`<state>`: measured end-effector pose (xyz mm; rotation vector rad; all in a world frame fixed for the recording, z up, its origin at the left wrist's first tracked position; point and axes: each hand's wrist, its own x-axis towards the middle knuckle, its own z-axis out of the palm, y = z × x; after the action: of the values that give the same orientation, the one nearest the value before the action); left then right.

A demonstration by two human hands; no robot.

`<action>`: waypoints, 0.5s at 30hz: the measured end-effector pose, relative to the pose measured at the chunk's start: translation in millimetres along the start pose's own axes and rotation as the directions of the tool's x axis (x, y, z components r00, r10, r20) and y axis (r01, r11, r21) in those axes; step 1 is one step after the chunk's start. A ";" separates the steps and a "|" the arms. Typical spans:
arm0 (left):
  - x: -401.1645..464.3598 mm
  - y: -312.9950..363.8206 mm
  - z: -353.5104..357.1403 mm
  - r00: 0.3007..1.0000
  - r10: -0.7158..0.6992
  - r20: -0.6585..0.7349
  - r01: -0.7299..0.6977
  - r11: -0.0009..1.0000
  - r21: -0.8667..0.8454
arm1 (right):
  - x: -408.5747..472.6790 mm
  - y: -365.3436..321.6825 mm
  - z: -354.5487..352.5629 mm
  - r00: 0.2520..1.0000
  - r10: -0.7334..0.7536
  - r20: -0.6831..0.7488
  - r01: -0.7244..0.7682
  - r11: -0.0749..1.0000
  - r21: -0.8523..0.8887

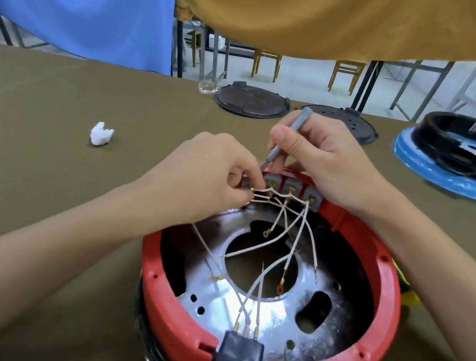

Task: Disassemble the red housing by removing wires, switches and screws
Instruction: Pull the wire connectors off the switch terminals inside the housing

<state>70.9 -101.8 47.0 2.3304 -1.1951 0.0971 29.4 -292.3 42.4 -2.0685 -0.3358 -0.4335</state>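
Note:
The round red housing (373, 341) lies open side up on the olive cloth, near the front. Inside sits a shiny metal plate (277, 311) crossed by several white wires (299, 242). A row of grey switches (292, 188) lines the far rim, and a black socket (240, 360) sits on the near rim. My left hand (212, 172) pinches white wires at the leftmost switch. My right hand (326, 161) grips a slim grey screwdriver (285, 137), its tip down at the switch row.
A crumpled white tissue (101, 134) lies to the left. Two dark round lids (252, 101) (344, 122) rest at the far table edge. A black ring on a blue base (468, 163) stands at the far right. Blue and mustard cloths hang behind.

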 end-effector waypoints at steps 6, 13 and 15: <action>3.3 -3.6 3.9 0.999 0.030 -0.038 -0.032 0.998 -0.049 | -1.7 -1.5 -0.9 0.999 -0.040 0.021 0.041 0.999 -0.033; 4.4 -3.8 4.5 1.000 0.021 -0.023 -0.023 0.996 -0.083 | 8.9 -3.8 2.3 0.998 0.044 0.035 -0.042 0.997 -0.057; 4.4 -4.1 4.7 1.000 0.018 -0.015 -0.019 0.994 -0.107 | 14.2 -5.3 3.9 0.995 0.089 0.046 -0.085 0.993 -0.081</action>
<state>76.0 -105.4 42.5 2.2229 -1.1858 0.0539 40.7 -285.5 50.8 -2.1647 -0.2602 -0.3480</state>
